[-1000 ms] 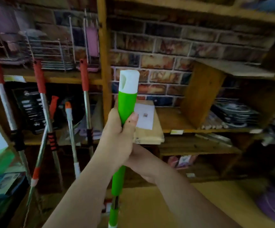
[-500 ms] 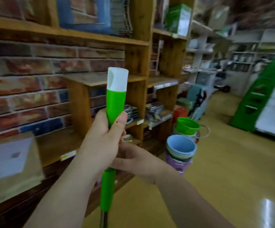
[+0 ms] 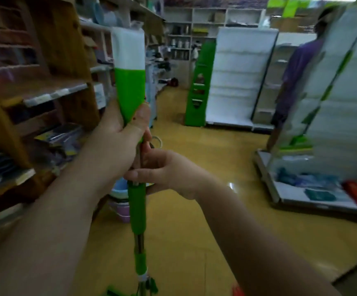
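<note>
Wooden shelves (image 3: 45, 90) are lining the left of a shop aisle above a yellow floor (image 3: 194, 221), and a green-and-white mop (image 3: 129, 88) is standing nearly upright mid-view, its lower end reaching the bottom edge. The left hand (image 3: 117, 142) is wrapping a full grip round the thick green handle, likely steadying the top, while the right hand (image 3: 169, 174), just below, is closing its grip on the thin metal shaft, probably carrying the weight or working the sliding sleeve.

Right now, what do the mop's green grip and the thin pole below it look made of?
The grip looks like smooth matte plastic, green with a white cap. The pole is probably metal: thin, grey, faintly shiny, though blur leaves that open.
</note>
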Demonstrator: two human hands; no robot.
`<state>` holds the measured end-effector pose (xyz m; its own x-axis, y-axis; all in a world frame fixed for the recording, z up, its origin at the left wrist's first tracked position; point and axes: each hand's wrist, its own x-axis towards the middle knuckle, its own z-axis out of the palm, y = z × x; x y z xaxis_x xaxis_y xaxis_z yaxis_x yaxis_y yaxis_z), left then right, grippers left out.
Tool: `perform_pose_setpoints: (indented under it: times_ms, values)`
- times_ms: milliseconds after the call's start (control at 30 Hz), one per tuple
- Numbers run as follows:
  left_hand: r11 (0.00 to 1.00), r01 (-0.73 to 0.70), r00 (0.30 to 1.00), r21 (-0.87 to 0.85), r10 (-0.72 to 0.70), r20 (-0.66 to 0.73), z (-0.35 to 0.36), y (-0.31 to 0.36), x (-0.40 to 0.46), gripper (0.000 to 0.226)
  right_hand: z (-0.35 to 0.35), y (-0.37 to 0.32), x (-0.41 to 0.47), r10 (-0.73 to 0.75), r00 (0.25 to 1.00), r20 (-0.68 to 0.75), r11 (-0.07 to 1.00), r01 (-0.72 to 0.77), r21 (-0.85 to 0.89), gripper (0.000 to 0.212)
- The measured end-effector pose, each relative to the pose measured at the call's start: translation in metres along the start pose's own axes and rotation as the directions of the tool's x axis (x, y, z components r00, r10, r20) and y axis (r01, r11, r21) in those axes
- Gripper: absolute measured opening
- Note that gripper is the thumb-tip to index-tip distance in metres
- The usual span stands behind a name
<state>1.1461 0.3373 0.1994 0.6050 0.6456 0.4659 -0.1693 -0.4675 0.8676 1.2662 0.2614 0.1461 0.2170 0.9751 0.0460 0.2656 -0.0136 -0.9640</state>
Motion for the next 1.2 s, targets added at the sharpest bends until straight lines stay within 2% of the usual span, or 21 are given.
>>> perform_pose_setpoints:
  times_ms: [100,267,367,500,567,733,833,933,1033,1200]
  values:
    - [0.997,-0.017,0.991,-0.079,0.027,0.134,0.055,-0.031,0.056,0.016,-0.064,0.024,0.011,0.043,0.993,-0.107,0.999,-0.043,0.001,0.021]
    - [0.987,-0.009,0.932,-0.161,0.066,0.357,0.144,-0.074,0.150,0.037,-0.164,0.060,0.031,0.089,0.946,-0.312,0.996,-0.094,-0.003,0.021]
    - [0.975,0.022,0.873,-0.222,0.090,0.480,0.194,-0.088,0.198,0.027,-0.213,0.073,0.040,0.138,0.885,-0.445,0.990,-0.138,0.033,0.019]
    - [0.960,0.015,0.779,-0.279,0.164,0.605,0.261,-0.094,0.246,0.039,-0.272,0.086,0.037,0.184,0.793,-0.581,0.982,-0.174,0.073,0.022]
    - [0.951,0.011,0.727,-0.308,0.205,0.656,0.298,-0.096,0.266,0.033,-0.303,0.092,0.032,0.204,0.743,-0.638,0.977,-0.194,0.087,0.026]
    - [0.922,-0.001,0.628,-0.387,0.301,0.717,0.404,-0.101,0.310,0.019,-0.384,0.118,0.019,0.224,0.614,-0.757,0.972,-0.192,0.132,0.030]
    - [0.915,-0.013,0.595,-0.404,0.332,0.732,0.464,-0.105,0.336,0.023,-0.439,0.133,0.012,0.219,0.588,-0.779,0.972,-0.204,0.119,0.028]
    - [0.906,0.010,0.550,-0.422,0.348,0.759,0.526,-0.104,0.367,0.026,-0.505,0.146,0.006,0.237,0.564,-0.791,0.967,-0.215,0.136,0.035]
    - [0.906,0.030,0.552,-0.423,0.338,0.762,0.582,-0.103,0.394,0.040,-0.564,0.158,0.000,0.255,0.558,-0.790,0.962,-0.230,0.148,0.039]
    - [0.877,0.059,0.525,-0.478,0.380,0.762,0.681,-0.102,0.435,0.028,-0.661,0.190,-0.016,0.298,0.497,-0.815,0.942,-0.289,0.168,0.040]
